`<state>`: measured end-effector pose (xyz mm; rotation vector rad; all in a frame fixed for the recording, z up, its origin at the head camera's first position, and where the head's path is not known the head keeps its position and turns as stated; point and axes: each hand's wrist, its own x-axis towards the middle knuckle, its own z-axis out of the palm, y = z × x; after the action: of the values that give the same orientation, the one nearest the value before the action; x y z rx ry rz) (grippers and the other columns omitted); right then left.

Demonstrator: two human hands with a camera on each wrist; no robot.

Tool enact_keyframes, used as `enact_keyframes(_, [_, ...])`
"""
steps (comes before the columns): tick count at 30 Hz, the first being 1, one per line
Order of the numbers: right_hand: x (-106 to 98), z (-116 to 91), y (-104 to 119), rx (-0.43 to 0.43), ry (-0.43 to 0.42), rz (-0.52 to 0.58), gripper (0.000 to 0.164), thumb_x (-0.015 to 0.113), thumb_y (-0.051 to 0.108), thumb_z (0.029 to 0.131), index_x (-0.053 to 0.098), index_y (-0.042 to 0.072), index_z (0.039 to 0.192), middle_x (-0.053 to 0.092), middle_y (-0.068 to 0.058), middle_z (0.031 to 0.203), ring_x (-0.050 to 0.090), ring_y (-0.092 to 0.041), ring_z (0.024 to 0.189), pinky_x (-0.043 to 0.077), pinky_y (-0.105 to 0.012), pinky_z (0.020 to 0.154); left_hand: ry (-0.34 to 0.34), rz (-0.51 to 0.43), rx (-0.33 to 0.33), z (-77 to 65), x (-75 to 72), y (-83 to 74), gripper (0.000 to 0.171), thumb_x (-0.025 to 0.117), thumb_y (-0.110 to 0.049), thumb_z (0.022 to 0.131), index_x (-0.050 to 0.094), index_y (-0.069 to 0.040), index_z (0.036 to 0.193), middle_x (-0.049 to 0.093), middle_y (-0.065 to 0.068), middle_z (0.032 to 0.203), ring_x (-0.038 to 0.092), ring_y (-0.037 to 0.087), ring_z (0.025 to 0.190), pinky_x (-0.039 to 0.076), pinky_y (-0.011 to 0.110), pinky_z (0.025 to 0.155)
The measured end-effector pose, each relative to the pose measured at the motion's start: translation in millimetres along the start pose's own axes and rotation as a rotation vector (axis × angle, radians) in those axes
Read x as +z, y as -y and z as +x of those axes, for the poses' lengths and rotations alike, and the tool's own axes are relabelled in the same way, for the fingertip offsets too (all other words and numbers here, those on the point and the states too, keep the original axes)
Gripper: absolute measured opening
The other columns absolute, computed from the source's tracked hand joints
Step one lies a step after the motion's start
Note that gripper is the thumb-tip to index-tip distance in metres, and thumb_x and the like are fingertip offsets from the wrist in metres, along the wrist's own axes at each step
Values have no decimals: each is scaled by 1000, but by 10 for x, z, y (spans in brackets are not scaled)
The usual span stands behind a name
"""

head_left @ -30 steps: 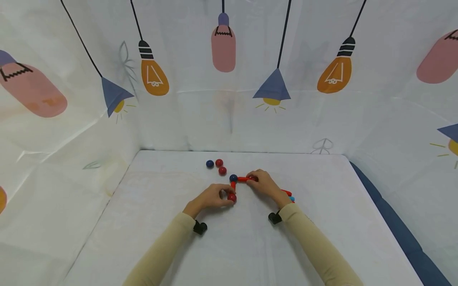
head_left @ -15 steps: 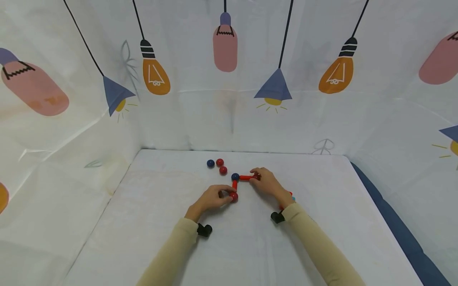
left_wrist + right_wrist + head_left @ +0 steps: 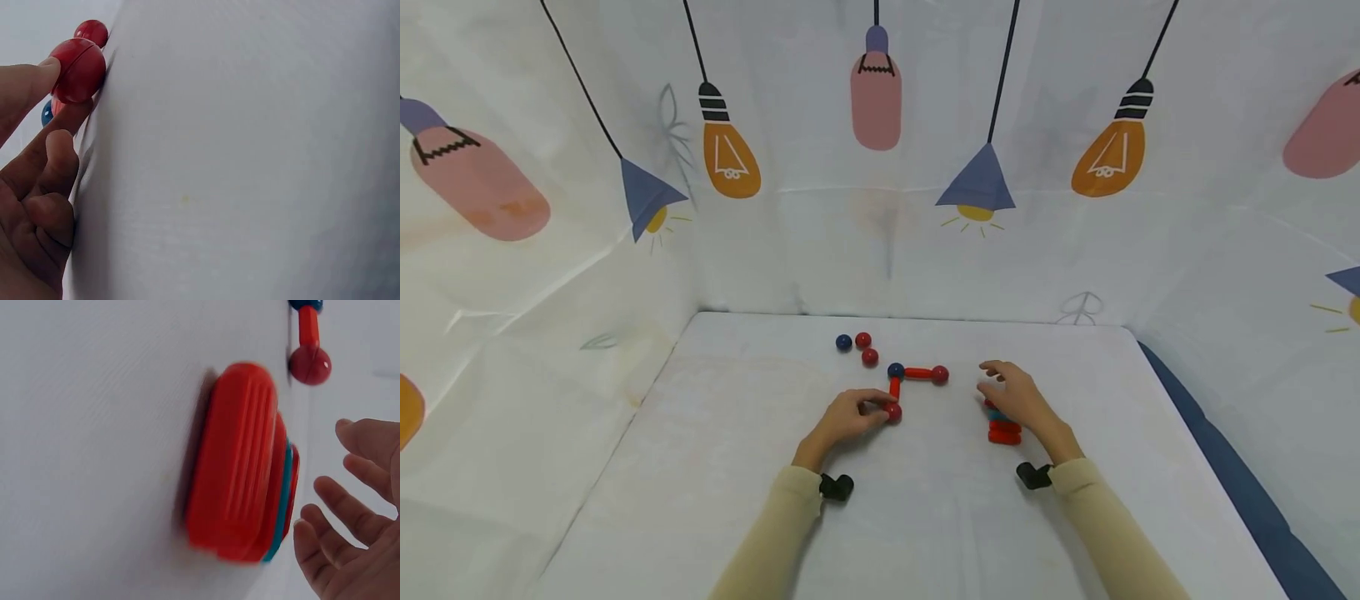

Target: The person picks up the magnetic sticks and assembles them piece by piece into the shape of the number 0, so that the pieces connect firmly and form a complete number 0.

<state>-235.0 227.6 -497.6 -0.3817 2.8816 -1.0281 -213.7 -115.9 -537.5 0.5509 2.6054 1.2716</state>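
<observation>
White table (image 3: 925, 533), lamp-printed sheet (image 3: 820, 250) behind

Head view: an L-shaped piece (image 3: 917, 374) lies mid-table, its two red rods meeting at a blue corner ball (image 3: 896, 371). Left hand (image 3: 842, 418) pinches the red end ball (image 3: 893, 413) nearest the person; another red end ball (image 3: 940, 375) sits at the other tip. Right hand (image 3: 1018, 398), fingers apart, partly covers a row of red and blue rods (image 3: 1004, 429). Three loose balls (image 3: 869, 357), one blue and two red, lie beyond the piece.

Left wrist view: thumb and a finger clamp the red ball from opposite sides.

Right wrist view: the spread fingers are just beside the row, gripping nothing.
</observation>
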Motion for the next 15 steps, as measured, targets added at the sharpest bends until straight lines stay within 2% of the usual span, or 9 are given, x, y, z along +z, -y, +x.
enact_keyframes(7, [-146, -167, -176, 58, 29, -3, 37, 62, 22, 103, 63, 2, 134, 62, -23, 134, 58, -42, 118, 55, -54, 94, 10, -26, -34, 25, 26, -2, 29, 70, -24, 97, 73, -23, 126, 73, -3, 122, 63, 15, 113, 51, 39, 98])
enact_keyframes(15, [-220, -290, -364, 78, 75, 42, 33, 65, 24, 102, 68, 2, 126, 69, -20, 125, 64, -36, 110, 58, -46, 85, -13, -60, -53, 21, 45, 32, 30, 68, -23, 97, 73, -25, 127, 71, -3, 129, 62, 17, 115, 51, 41, 99])
